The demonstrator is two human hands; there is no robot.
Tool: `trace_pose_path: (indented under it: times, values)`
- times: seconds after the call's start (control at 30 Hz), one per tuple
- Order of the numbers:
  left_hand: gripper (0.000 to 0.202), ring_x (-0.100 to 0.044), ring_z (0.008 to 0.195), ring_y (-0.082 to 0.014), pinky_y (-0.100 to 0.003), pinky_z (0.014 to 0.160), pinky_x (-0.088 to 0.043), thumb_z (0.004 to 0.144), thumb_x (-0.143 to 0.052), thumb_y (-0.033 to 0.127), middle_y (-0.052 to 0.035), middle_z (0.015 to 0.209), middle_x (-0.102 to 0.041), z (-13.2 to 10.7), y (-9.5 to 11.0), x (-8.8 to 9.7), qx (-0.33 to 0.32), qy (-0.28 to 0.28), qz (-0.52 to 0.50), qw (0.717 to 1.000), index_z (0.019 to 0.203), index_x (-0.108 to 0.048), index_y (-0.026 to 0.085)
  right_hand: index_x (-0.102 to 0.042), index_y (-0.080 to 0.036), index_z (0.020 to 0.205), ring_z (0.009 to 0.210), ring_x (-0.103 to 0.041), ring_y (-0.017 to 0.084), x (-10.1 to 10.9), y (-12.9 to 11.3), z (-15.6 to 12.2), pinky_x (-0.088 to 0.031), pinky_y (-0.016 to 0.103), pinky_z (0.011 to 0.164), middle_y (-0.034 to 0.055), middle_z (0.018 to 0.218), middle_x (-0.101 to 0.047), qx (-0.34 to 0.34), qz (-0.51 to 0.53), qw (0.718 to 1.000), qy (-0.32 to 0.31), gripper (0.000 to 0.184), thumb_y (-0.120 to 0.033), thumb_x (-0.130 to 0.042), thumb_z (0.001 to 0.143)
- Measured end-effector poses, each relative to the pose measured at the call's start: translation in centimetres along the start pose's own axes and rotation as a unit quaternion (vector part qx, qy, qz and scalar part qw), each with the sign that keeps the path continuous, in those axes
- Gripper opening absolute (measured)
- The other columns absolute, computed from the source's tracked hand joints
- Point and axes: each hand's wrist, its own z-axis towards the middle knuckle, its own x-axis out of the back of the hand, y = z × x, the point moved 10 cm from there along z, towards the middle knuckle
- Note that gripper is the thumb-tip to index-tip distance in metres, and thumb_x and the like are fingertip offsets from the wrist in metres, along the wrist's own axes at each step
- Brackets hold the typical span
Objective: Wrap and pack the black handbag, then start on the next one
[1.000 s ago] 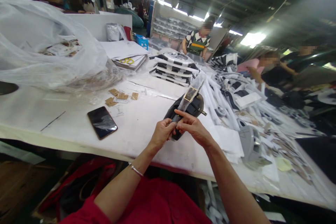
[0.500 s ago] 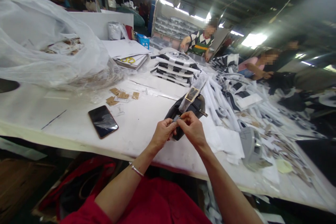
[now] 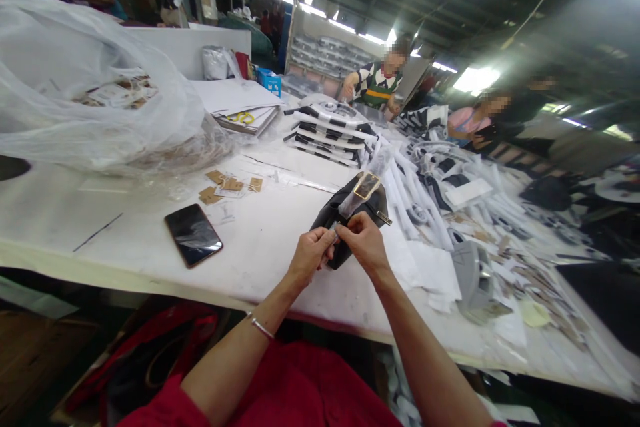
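A black bag (image 3: pixel 326 211) lies on the white table in front of me, with a gold buckle (image 3: pixel 367 186) and clear plastic wrap around its strap. A metal zipper pull (image 3: pixel 384 218) sticks out at its right side. At the near side of the bag, my left hand (image 3: pixel 311 255) is closed, thumb and fingers pinching a small plastic-wrapped piece (image 3: pixel 334 229). My right hand (image 3: pixel 369 244) pinches the same piece from the other side, fingertips almost touching the left thumb. What is inside the wrap is too small to tell, and the fingers partly cover it.
Left of my hands lie a phone (image 3: pixel 193 235) and several brown tags (image 3: pixel 233 184). A big clear plastic bag (image 3: pixel 165 140) holds more tags. Stacked wrapped pieces (image 3: pixel 327 137) stand behind. A grey tape dispenser (image 3: pixel 473 280) sits right. Co-workers stand across the table.
The view has shifted slightly. Both hands stay at the black bag, pinching the same small piece, with only slight finger movement. A co-worker at the far right has shifted their arms.
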Motion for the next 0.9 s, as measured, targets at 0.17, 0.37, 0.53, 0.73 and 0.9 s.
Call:
trace_pose_path:
  times: [0.17, 0.37, 0.53, 0.73, 0.9]
  values:
    - [0.037, -0.025, 0.028, -0.0006, -0.019, 0.033, -0.01, 0.07, -0.07, 0.049, 0.0086, 0.044, -0.045, 0.3, -1.0, 0.4, 0.072, 0.03, -0.088, 0.993, 0.071, -0.058, 0.015, -0.052, -0.021, 0.07, 0.058, -0.054, 0.015, -1.3, 1.4, -0.4, -0.039, 0.026, 0.055, -0.0029, 0.06, -0.059, -0.066, 0.13, 0.984, -0.103, 0.038, -0.05, -0.076, 0.064]
    - [0.032, -0.017, 0.028, -0.0004, -0.019, 0.032, -0.011, 0.069, -0.07, 0.044, 0.0113, 0.043, -0.037, 0.2, -1.9, -0.4, 0.147, -0.008, -0.131, 0.981, 0.07, -0.058, 0.014, -0.054, -0.02, 0.071, 0.059, -0.061, 0.016, -2.3, 2.4, -1.0, -0.044, 0.025, 0.055, 0.0, 0.062, -0.068, -0.111, 0.19, 0.964, -0.152, 0.03, -0.031, -0.077, 0.057]
    - [0.032, -0.017, 0.029, -0.0003, -0.019, 0.031, -0.01, 0.07, -0.07, 0.043, 0.0106, 0.043, -0.037, -0.3, -2.5, -1.2, 0.169, -0.007, -0.135, 0.976, 0.066, -0.057, 0.014, -0.053, -0.02, 0.066, 0.042, -0.055, 0.012, -2.7, 3.1, -0.6, -0.04, 0.021, 0.041, -0.0014, 0.052, -0.064, -0.137, 0.108, 0.98, -0.098, 0.015, -0.027, -0.066, 0.062]
    - [0.042, -0.025, 0.031, -0.0011, -0.02, 0.033, -0.012, 0.065, -0.072, 0.054, 0.0082, 0.046, -0.045, -0.6, -1.8, 0.0, 0.097, 0.073, -0.1, 0.987, 0.07, -0.058, 0.015, -0.065, -0.016, 0.069, 0.037, -0.046, 0.009, -2.1, 2.4, -1.3, -0.033, 0.019, 0.036, -0.003, 0.042, -0.055, -0.111, 0.047, 0.988, -0.092, 0.023, -0.039, -0.064, 0.072]
    - [0.042, -0.031, 0.031, -0.0023, -0.02, 0.034, -0.015, 0.07, -0.069, 0.055, 0.006, 0.049, -0.05, -0.9, -1.0, 0.1, 0.034, 0.092, -0.065, 0.993, 0.071, -0.058, 0.014, -0.067, -0.015, 0.09, 0.032, -0.022, 0.005, -4.0, 2.4, -4.3, -0.017, 0.019, 0.035, -0.0108, 0.037, -0.039, -0.167, 0.274, 0.92, -0.228, 0.038, -0.049, -0.066, 0.075]
